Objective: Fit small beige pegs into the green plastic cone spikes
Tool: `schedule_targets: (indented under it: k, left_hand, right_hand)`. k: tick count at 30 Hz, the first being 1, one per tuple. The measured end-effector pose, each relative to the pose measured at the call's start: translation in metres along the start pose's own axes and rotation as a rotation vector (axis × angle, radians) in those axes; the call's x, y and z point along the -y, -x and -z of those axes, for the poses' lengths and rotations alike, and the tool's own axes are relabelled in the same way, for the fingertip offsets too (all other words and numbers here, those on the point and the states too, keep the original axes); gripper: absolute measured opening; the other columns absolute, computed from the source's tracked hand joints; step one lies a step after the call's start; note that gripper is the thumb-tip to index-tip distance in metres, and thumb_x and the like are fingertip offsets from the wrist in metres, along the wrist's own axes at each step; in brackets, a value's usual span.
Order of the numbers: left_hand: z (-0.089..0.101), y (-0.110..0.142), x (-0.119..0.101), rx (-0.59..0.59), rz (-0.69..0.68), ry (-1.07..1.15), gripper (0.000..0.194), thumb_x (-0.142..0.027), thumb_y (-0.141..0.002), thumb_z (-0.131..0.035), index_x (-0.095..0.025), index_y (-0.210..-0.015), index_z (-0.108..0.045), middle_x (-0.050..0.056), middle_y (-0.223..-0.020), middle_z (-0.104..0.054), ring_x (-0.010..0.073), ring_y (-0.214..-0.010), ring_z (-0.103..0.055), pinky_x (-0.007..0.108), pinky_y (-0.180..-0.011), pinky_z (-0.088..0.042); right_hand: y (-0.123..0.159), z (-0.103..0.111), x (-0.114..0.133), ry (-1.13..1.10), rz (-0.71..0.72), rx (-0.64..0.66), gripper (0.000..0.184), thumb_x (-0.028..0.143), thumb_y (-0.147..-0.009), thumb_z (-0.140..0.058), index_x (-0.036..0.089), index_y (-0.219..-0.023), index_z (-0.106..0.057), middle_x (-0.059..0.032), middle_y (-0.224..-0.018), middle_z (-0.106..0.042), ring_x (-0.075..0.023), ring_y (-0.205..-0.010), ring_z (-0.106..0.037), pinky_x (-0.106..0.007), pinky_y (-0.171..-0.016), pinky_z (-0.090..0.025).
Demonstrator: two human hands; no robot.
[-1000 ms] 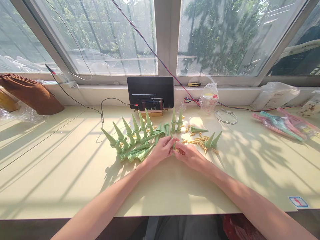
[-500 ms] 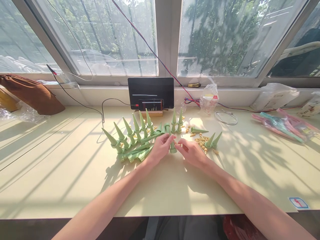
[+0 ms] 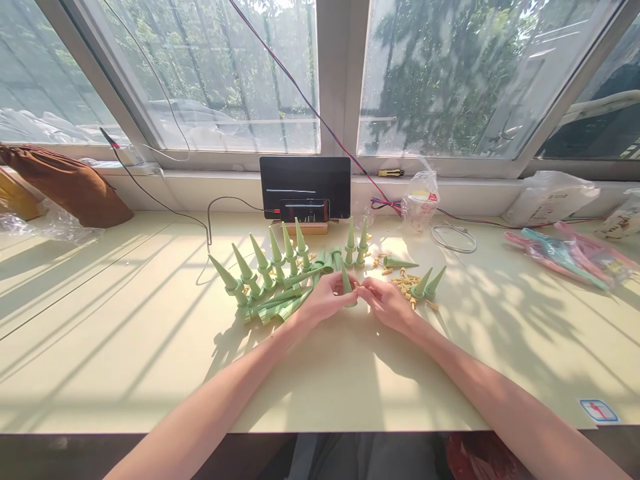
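Okay, head view: sunlit, pale-yellow, flat tabletop (image 3: 165,387) below framed glass windows (image 3: 240,80). Black flat-screen tablet (image 3: 305,179) at back; clear plastic-wrapped cup (image 3: 420,200) right of it. Green pointed plastic cone (image 3: 346,283) front-centre, in left hand's (image 3: 331,297) grip. Right hand's (image 3: 387,301) grip pinched at cone's right side; contents unclear. Loose green cone-shaped plastic pieces (image 3: 285,293) crowd the left.

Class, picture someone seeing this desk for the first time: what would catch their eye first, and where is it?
Probably the row of upright green cones, standing left of the hands beside a heap of loose green pieces. Next, the left hand and right hand meeting at another green cone in the middle. Behind them, a dark screen stands below the bright windows.
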State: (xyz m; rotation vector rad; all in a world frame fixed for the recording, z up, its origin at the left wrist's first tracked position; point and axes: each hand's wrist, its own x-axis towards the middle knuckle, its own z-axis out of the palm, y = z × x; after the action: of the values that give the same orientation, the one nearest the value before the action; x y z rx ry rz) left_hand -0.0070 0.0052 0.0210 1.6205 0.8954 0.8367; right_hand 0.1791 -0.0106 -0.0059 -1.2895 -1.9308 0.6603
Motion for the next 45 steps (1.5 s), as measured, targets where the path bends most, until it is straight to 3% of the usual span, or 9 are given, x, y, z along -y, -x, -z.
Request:
schedule_targets:
  k: [24, 45]
  left_hand:
    - [-0.0018, 0.0016, 0.0006, 0.013, -0.017, 0.068, 0.021, -0.031, -0.071, -0.075, -0.013, -0.071, -0.063, 0.000, -0.063, -0.055, 0.0092, -0.059, -0.048, 0.021, -0.053, -0.035]
    - [-0.0014, 0.0011, 0.0040, 0.014, -0.048, 0.050, 0.018, -0.030, -0.073, -0.074, -0.013, -0.071, -0.066, 0.001, -0.066, -0.059, 0.0098, -0.059, -0.050, 0.022, -0.054, -0.034]
  right_hand:
    - [0.0023, 0.0041, 0.0055, -0.015, 0.077, 0.062, 0.041, 0.045, -0.096, -0.042, 0.020, -0.064, -0.037, 0.0029, -0.061, -0.034, -0.0113, -0.058, -0.033, -0.024, -0.053, -0.026]
    - [0.0011, 0.0050, 0.0055, -0.014, 0.070, 0.073, 0.043, 0.046, -0.096, -0.041, 0.019, -0.063, -0.041, 0.0026, -0.060, -0.037, -0.0113, -0.057, -0.035, -0.025, -0.053, -0.026]
